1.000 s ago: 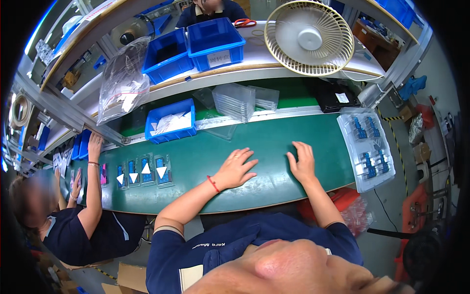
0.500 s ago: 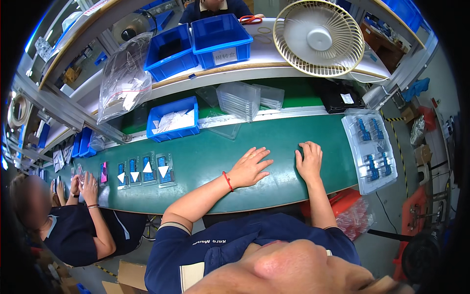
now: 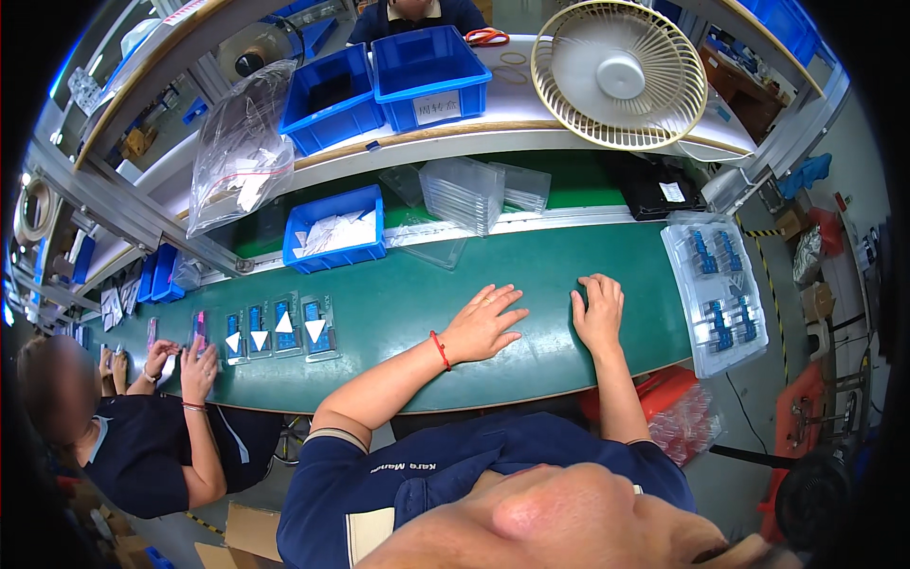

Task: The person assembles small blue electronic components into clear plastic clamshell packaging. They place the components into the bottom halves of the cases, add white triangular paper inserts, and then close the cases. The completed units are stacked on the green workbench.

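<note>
My left hand [image 3: 482, 325] rests palm down on the green worktop [image 3: 559, 261], fingers spread, with a red cord bracelet at the wrist. To its right my right hand [image 3: 598, 311] also lies on the worktop, thumb apart from the fingers. Neither holds anything. Left of my left arm, several clear blister packs [image 3: 318, 329] stand in a row, with blue pieces inside and white paper triangles on top. At the right end lies a clear plastic tray [image 3: 702, 354] holding several blue parts, the thing nearest my right hand on that side.
Behind are a blue bin [image 3: 334, 230] of white paper pieces, stacked clear plastic cases [image 3: 462, 194] and a black tray [image 3: 661, 186]. The shelf above holds blue bins [image 3: 429, 81] and a fan [image 3: 619, 75]. A co-worker [image 3: 142, 446] sits at the left.
My hands have stayed where they were. At the left, the co-worker's hands have moved, one reaching right toward a pack with a pink piece.
</note>
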Available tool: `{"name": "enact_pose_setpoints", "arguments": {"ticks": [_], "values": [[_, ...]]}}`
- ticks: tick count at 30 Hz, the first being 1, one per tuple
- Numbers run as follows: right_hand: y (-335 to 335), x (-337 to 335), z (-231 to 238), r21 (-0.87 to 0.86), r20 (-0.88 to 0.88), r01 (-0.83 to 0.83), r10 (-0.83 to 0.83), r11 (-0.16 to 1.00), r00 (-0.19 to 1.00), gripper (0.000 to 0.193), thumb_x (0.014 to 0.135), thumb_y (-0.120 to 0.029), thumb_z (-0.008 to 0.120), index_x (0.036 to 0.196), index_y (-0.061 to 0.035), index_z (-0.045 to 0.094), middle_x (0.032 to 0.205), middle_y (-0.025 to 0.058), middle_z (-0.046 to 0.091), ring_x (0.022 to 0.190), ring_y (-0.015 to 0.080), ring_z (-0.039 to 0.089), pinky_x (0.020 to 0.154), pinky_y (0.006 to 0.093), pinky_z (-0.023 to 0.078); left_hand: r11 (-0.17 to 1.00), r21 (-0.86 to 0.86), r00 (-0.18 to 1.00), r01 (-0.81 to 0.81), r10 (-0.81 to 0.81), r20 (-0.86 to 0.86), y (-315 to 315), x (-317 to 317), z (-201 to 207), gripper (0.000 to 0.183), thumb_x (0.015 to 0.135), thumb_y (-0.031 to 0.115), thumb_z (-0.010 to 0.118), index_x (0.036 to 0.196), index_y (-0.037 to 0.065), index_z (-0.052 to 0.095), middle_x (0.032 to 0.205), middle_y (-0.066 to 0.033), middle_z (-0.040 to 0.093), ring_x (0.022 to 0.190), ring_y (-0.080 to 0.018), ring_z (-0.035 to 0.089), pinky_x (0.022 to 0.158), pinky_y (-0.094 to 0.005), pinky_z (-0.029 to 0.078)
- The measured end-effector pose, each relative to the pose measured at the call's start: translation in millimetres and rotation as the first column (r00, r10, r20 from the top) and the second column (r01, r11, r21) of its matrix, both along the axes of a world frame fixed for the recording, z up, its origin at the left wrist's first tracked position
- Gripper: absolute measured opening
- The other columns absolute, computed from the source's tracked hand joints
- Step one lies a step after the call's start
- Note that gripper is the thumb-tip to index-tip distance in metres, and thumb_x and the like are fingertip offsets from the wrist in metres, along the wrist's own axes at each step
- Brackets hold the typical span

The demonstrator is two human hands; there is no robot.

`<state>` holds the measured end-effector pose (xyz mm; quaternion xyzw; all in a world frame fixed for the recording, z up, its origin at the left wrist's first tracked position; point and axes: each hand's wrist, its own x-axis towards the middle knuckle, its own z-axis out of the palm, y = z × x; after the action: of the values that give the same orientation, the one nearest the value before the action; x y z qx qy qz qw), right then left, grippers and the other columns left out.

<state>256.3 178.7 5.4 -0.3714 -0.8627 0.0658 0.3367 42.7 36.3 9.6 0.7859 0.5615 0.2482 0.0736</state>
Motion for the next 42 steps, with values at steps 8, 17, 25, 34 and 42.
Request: {"name": "enact_pose_setpoints", "arguments": {"ticks": [8,17,25,34,42], "values": [[-1,0,1,0.005,-0.015,0.009,-0.009,1.0,1.0,0.025,0.078,-0.014,0.069,0.101,-0.0052,0.063,0.106,0.0127,0.057,0.103,0.0323,0.051,0.088,0.0434,0.04,1.0,0.012,1.0,-0.003,0.003,-0.004,1,2,3,0.04,0.087,0.029,0.064,0.121,0.009,0.06,0.135,-0.0175,0.048,0.132,-0.034,0.041,0.11,-0.05,0.03],[13,12,12,-0.142,-0.107,-0.085,0.07,0.986,0.992,0.022,0.078,-0.016,0.069,0.096,-0.0038,0.065,0.098,0.0141,0.063,0.098,0.0322,0.057,0.086,0.0422,0.043,1.0,0.029,1.0,-0.005,0.006,-0.021,3,3,9,0.039,0.085,0.029,0.067,0.119,0.01,0.062,0.133,-0.0163,0.051,0.13,-0.0339,0.043,0.109,-0.0502,0.032],[216,40,165,0.39,-0.4,0.294,-0.127,0.873,0.908,0.018,0.082,-0.021,0.067,0.089,-0.0047,0.064,0.086,0.0138,0.066,0.087,0.0345,0.061,0.078,0.0439,0.047,1.0,0.003,1.0,-0.022,0.022,-0.002,6,5,10,0.039,0.085,0.03,0.068,0.117,0.01,0.063,0.132,-0.0143,0.052,0.129,-0.0333,0.045,0.109,-0.049,0.031],[356,-7,245,0.127,0.207,0.568,-0.581,0.813,0.787,0.064,0.08,-0.061,0.061,0.119,-0.0108,0.064,0.124,0.0113,0.061,0.122,0.0299,0.048,0.105,0.0507,0.027,0.995,0.049,0.996,-0.084,0.083,0.022,9,10,13,0.037,0.08,0.027,0.072,0.112,0.007,0.066,0.126,-0.0149,0.058,0.123,-0.0333,0.051,0.106,-0.0467,0.037],[357,-28,251,0.133,0.284,0.497,-0.513,0.858,0.81,0.055,0.079,-0.047,0.07,0.123,-0.0149,0.061,0.126,0.0091,0.06,0.126,0.0288,0.045,0.108,0.0506,0.025,0.991,0.057,0.992,-0.119,0.116,0.051,8,12,14,0.036,0.08,0.028,0.073,0.108,0.007,0.067,0.124,-0.0139,0.059,0.12,-0.0321,0.052,0.104,-0.0452,0.039]]}}
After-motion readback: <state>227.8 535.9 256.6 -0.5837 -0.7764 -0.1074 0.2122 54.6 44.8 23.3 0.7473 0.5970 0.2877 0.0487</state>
